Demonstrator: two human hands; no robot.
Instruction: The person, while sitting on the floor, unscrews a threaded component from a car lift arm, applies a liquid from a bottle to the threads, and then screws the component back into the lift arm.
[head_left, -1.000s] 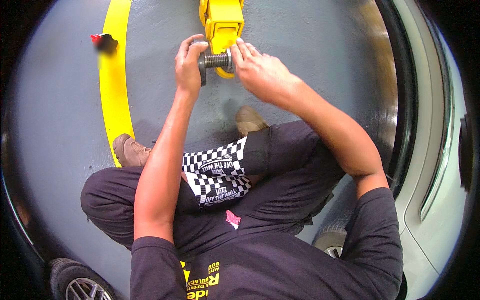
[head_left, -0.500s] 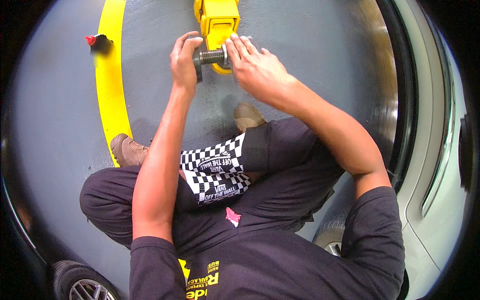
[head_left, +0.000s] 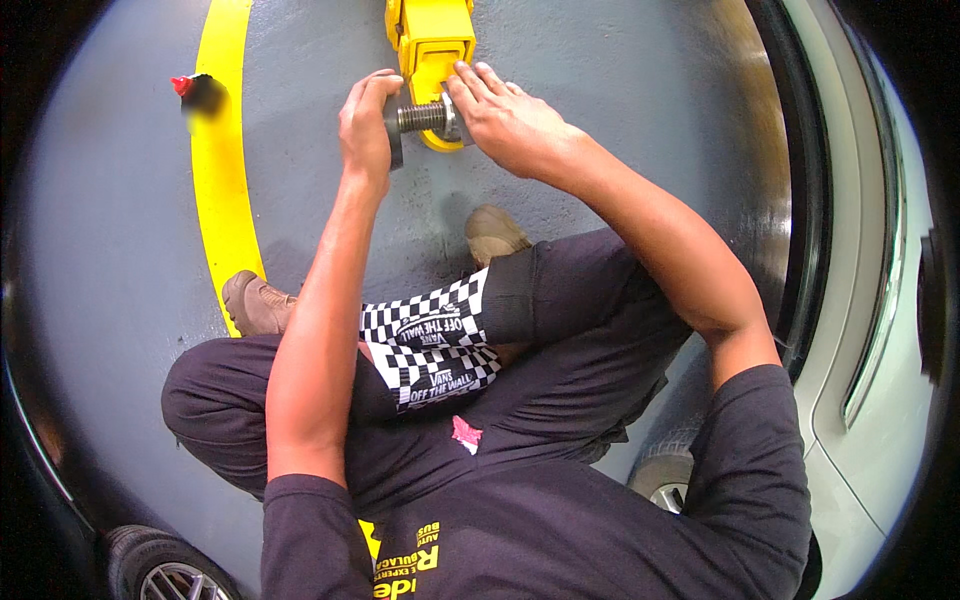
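A lift pad spans the gap between my two hands, its threaded metal screw lying sideways. On its left end is a black disc, with the fingers and thumb of my left hand closed round it. At the other end a metal collar sits against the palm side of my right hand. The fingers of that hand are stretched out and close together. Just beyond and under the screw is the rounded end of a yellow lift arm; whether the screw touches it I cannot tell.
A yellow stripe runs along the grey floor on the left, with a red-capped dark bottle on it. A pale car body lines the right side. A wheel shows at lower left. My crossed legs lie below my hands.
My right hand has slid slightly away from me and to the left along the collar. The left hand and the lift pad have shifted only a little.
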